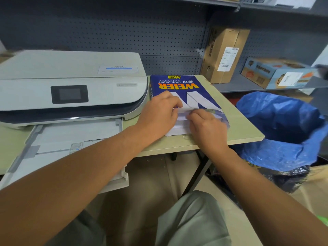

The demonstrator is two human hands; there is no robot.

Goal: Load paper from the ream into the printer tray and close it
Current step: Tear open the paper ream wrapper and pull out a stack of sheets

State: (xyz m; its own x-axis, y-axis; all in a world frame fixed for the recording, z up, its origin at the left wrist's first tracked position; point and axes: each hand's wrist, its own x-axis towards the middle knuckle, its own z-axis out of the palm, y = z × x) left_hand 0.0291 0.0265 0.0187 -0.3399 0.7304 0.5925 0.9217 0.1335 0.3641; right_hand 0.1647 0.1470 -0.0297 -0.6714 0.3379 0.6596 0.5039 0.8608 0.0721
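A blue ream of copy paper (179,87) lies on the pale table (236,121), right of the white printer (71,86). Its near end is torn open and white sheets (177,129) show there. My left hand (159,114) rests on the ream's open end with the fingers curled over the wrapper edge. My right hand (205,126) grips the sheets at that same end. The printer's paper tray (74,137) is pulled out toward me, with paper guides visible inside it.
A bin lined with a blue bag (284,132) stands right of the table. Cardboard boxes (225,54) sit on a grey shelf behind, against a pegboard wall. The tray overhangs the table's front edge above my knees.
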